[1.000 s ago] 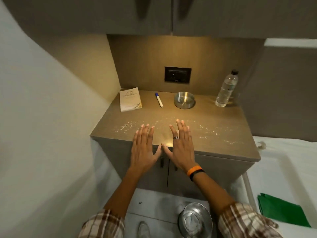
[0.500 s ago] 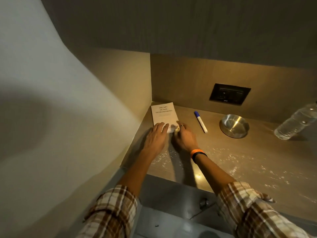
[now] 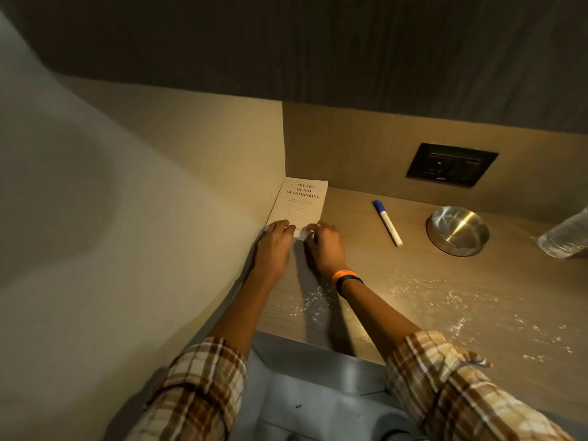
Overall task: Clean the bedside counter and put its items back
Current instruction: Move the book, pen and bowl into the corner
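Note:
A cream paperback book (image 3: 302, 198) lies flat in the back left corner of the wooden bedside counter (image 3: 445, 288). My left hand (image 3: 275, 246) and my right hand (image 3: 324, 246) both rest on its near edge, fingers curled around that edge. White crumbs (image 3: 313, 302) are scattered over the front of the counter. To the right of the book lie a white marker with a blue cap (image 3: 386, 221), a round steel bowl (image 3: 457, 230) and a clear plastic water bottle (image 3: 564, 238), cut off by the frame edge.
A side wall panel (image 3: 191, 173) rises right beside the book. A black socket plate (image 3: 451, 164) sits in the back wall. A dark overhead cabinet (image 3: 350, 58) hangs above. The counter's front edge and grey cabinet front (image 3: 318, 361) lie below my arms.
My hands left the middle of the counter and reached left to the book. They have closed more tightly on its near edge since half a second ago; my head moved closer.

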{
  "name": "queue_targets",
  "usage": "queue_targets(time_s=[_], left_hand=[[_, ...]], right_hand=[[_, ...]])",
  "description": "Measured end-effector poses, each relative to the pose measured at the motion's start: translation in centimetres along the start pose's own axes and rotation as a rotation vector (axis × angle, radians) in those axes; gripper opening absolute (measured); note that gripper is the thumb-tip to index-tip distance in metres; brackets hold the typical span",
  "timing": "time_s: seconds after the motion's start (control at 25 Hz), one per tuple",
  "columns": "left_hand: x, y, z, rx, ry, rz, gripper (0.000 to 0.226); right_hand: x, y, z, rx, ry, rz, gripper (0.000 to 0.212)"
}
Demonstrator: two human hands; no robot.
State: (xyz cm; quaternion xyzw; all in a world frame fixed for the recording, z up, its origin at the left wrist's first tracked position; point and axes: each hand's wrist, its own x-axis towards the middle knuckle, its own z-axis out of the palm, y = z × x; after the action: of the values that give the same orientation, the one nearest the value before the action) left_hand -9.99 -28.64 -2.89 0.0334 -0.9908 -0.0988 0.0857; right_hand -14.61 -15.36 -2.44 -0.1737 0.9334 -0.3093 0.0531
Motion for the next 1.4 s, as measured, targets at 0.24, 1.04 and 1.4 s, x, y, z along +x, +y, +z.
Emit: queue_targets(time_s=[0.24,1.04,1.4], left_hand=[[0.3,7.0,0.4,-0.157,0.129,-0.011,0.037],[5.8,15.8,0.1,-0.544,0.012,-0.395,0.019],[4.8,1.8,-2.2,-0.095,0.007,-0.340,0.019]], right_hand=[[-2.4,4.7,-4.4,0.029,0.123,0.015,0.044],[-4.4,15.3,-11.3,0.035,0.324,0.274,0.038],[2.8,2.7,-2.2,-0.012,0.136,0.107,0.016]])
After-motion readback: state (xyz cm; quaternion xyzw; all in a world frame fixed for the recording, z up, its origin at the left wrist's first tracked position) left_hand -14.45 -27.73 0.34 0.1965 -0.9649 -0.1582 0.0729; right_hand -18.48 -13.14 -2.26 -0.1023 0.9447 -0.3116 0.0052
